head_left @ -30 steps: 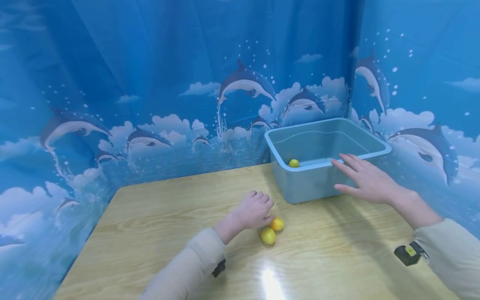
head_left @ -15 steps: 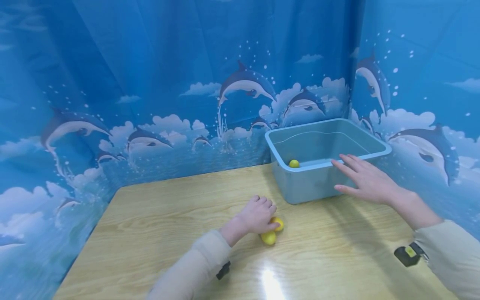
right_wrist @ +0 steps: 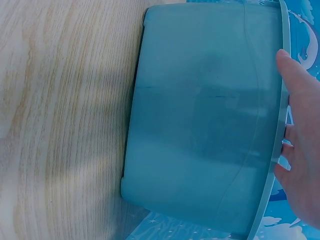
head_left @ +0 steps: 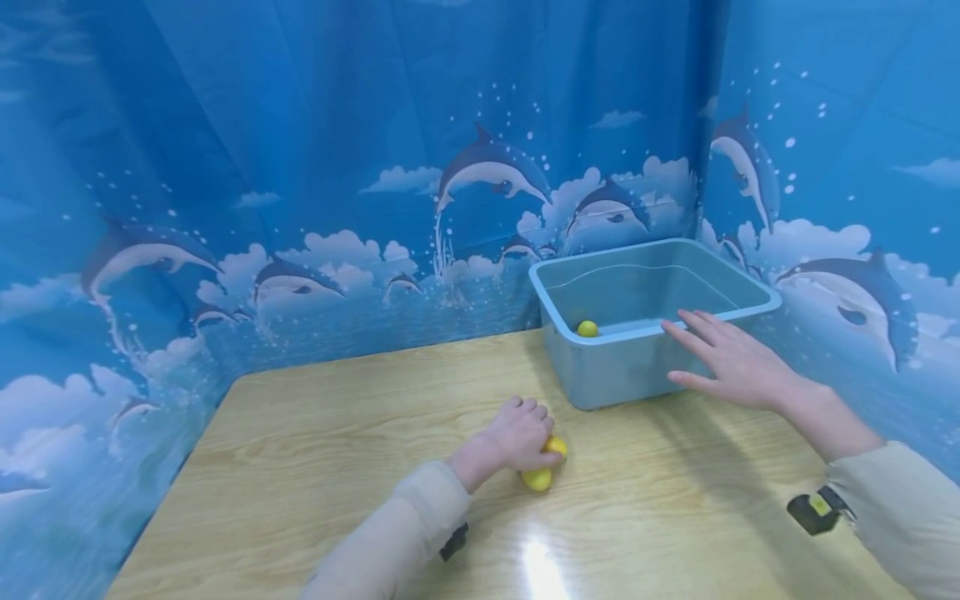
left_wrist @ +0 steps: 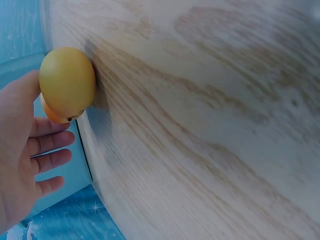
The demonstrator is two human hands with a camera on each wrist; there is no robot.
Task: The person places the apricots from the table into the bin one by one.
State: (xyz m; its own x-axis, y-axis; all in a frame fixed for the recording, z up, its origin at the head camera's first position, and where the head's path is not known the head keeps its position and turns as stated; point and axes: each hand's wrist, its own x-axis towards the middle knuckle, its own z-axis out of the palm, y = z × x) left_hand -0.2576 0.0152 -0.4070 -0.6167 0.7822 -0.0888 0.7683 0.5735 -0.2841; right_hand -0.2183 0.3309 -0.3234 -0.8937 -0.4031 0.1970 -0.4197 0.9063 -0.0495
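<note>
My left hand (head_left: 519,437) is at an orange-yellow fruit (head_left: 557,444) on the table, its thumb across the near side and its fingers curled round the far side. Right in front of that fruit lies a yellow oval fruit (head_left: 537,480). In the left wrist view the yellow fruit hides most of the orange-yellow one (left_wrist: 51,113); a small dark spot shows at its end. My right hand (head_left: 738,362) is held with fingers spread by the near rim of a blue plastic bin (head_left: 622,367). Whether it touches the rim I cannot tell.
One yellow fruit (head_left: 588,328) lies inside the bin, near its left front corner. The bin stands at the back right of the wooden table (head_left: 337,433). Blue dolphin-print curtains (head_left: 337,167) hang behind and to the right.
My left hand has moved slightly right and toward me, and its thumb has come over the orange-yellow fruit. My right hand and the bin look the same.
</note>
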